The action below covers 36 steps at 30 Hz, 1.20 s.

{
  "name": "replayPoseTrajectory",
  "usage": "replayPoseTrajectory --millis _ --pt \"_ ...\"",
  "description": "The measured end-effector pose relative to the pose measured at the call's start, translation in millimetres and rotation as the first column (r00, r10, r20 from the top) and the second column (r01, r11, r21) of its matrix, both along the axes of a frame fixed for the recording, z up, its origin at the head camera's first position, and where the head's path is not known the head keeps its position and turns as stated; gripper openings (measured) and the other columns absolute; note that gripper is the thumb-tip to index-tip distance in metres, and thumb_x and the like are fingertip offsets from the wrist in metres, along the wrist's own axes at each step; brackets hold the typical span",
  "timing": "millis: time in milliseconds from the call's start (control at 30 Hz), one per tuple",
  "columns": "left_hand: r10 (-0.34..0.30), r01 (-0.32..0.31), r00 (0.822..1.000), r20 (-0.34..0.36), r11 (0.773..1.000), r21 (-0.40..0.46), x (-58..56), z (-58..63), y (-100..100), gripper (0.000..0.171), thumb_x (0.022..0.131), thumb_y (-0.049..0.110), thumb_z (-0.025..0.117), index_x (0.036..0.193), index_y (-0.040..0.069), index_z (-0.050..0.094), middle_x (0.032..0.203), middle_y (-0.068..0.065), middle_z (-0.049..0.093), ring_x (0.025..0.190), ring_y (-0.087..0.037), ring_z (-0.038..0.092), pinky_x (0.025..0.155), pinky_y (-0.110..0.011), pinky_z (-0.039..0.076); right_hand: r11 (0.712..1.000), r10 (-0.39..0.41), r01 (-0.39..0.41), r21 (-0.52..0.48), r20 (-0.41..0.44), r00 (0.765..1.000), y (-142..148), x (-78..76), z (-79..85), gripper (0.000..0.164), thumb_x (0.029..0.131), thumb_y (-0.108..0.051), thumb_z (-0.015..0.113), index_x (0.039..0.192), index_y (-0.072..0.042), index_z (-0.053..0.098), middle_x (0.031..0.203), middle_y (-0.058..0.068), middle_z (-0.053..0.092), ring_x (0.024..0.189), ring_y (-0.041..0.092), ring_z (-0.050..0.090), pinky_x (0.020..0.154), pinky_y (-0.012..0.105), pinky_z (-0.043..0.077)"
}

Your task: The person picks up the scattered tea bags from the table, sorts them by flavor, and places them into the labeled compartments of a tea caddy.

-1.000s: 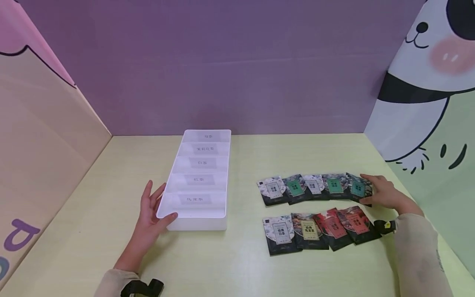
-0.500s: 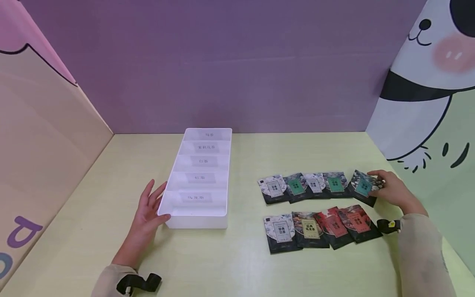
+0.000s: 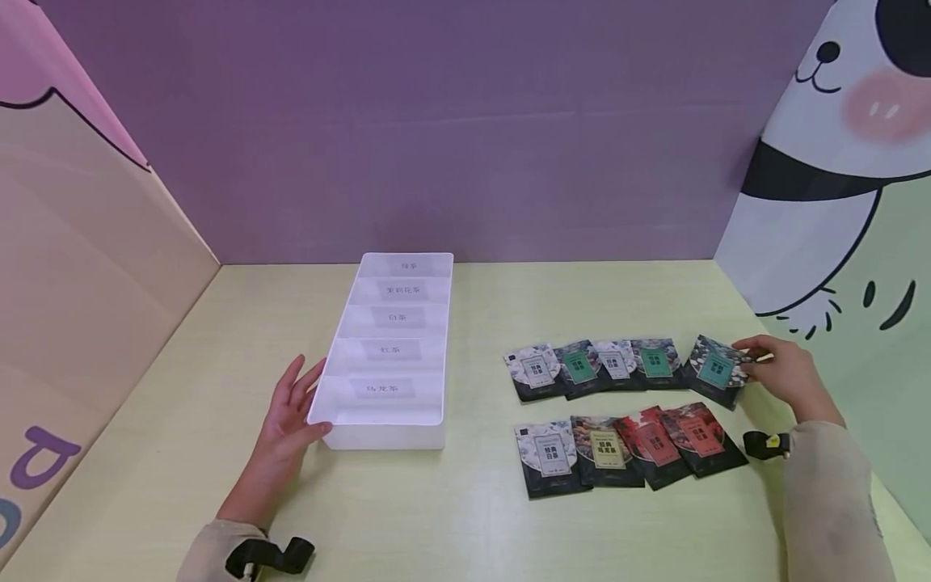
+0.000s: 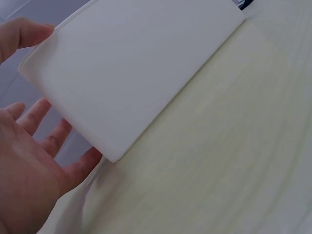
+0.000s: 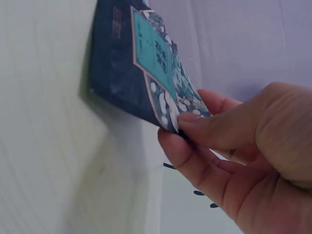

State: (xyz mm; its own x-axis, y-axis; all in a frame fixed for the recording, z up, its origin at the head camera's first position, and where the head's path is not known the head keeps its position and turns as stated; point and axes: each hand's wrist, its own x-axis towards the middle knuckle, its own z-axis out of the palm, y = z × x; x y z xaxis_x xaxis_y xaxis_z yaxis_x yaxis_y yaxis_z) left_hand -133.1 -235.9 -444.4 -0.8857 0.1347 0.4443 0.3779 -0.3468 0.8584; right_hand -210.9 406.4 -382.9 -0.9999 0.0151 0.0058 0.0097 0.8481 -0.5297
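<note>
My right hand [image 3: 789, 376] pinches the right edge of a tea packet [image 3: 716, 369] with a teal label between thumb and fingers. In the right wrist view the packet [image 5: 141, 63] stands tilted, its held edge off the table. My left hand [image 3: 287, 432] rests at the near left corner of a long white divided box [image 3: 384, 436], fingers spread and fairly straight along its left side. The left wrist view has the thumb tip at the rim of the box [image 4: 131, 73]. Five labelled compartments cannot be seen to the bottom from here.
Left of the held packet lies a row of several packets [image 3: 580, 365] with white and green labels. Nearer lies a second row with white, yellow and red labels [image 3: 609, 453]. A purple wall [image 3: 465, 137] closes the table's back; printed panels flank it.
The right hand has taken hold of the end packet by its right edge and drawn it slightly right, apart from its row. The left thumb has slid back off the box's rim.
</note>
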Motion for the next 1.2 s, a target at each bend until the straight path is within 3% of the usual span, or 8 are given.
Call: replayPoseTrajectory --millis 267,467,600,800,1033,1200 --pt "0.015 -0.015 1.0 0.007 1.0 -0.02 0.4 0.1 0.3 0.09 0.08 -0.03 0.039 0.153 0.022 0.029 0.149 0.008 0.043 0.131 -0.006 0.044 0.099 -0.017 0.042 1.0 -0.029 0.029 0.0 -0.059 0.998 3.8 5.2 9.0 0.031 0.09 0.003 0.062 0.117 0.017 0.058 0.102 0.036 0.062 0.082 0.039 0.066 0.059 0.029 0.048" --pt "0.011 -0.011 1.0 0.008 1.0 -0.022 -0.6 -0.7 1.4 0.089 0.081 -0.029 0.039 0.153 0.022 0.031 0.15 0.008 0.043 0.132 -0.006 0.043 0.099 -0.018 0.042 0.997 -0.074 0.073 -0.006 -0.091 0.993 3.7 14.6 26.7 0.031 0.09 0.002 0.064 0.118 0.015 0.06 0.089 0.026 0.069 0.068 0.016 0.065 0.062 0.031 0.046" --pt "0.003 -0.003 1.0 -0.004 1.0 -0.017 -0.2 -1.7 1.5 0.089 0.081 -0.029 0.038 0.154 0.02 0.03 0.151 0.006 0.042 0.132 -0.008 0.043 0.097 -0.019 0.044 0.996 -0.093 0.092 -0.012 -0.1 0.991 -3.7 17.5 34.7 0.032 0.09 0.001 0.065 0.12 0.013 0.061 0.097 0.028 0.066 0.066 0.002 0.058 0.063 0.03 0.045" --pt "0.009 -0.009 1.0 0.001 1.0 -0.013 0.7 -0.7 1.7 0.088 0.08 -0.029 0.039 0.154 0.019 0.031 0.151 0.004 0.041 0.13 -0.009 0.045 0.097 -0.019 0.044 0.997 -0.066 0.06 -0.053 -0.117 0.991 -25.5 13.6 44.3 0.032 0.09 0.004 0.065 0.12 0.014 0.061 0.1 0.03 0.063 0.065 0.005 0.062 0.059 0.019 0.045" --pt "0.023 -0.023 1.0 0.015 1.0 -0.008 0.7 -0.2 0.9 0.089 0.079 -0.029 0.04 0.153 0.021 0.032 0.149 0.005 0.044 0.129 -0.009 0.046 0.098 -0.018 0.044 0.997 0.008 -0.021 -0.073 -0.17 0.985 -60.6 0.8 52.5 0.03 0.09 0.004 0.066 0.119 0.011 0.064 0.094 0.026 0.066 0.066 0.014 0.067 0.063 0.031 0.05" --pt "0.024 -0.024 1.0 0.019 1.0 -0.001 -0.3 -1.5 -0.2 0.09 0.078 -0.03 0.04 0.151 0.022 0.034 0.147 0.007 0.046 0.128 -0.008 0.046 0.098 -0.018 0.043 0.993 0.058 -0.078 -0.087 -0.21 0.976 -84.5 -7.7 56.1 0.029 0.088 0.006 0.067 0.116 0.01 0.066 0.096 0.028 0.065 0.068 0.021 0.067 0.061 0.028 0.049"
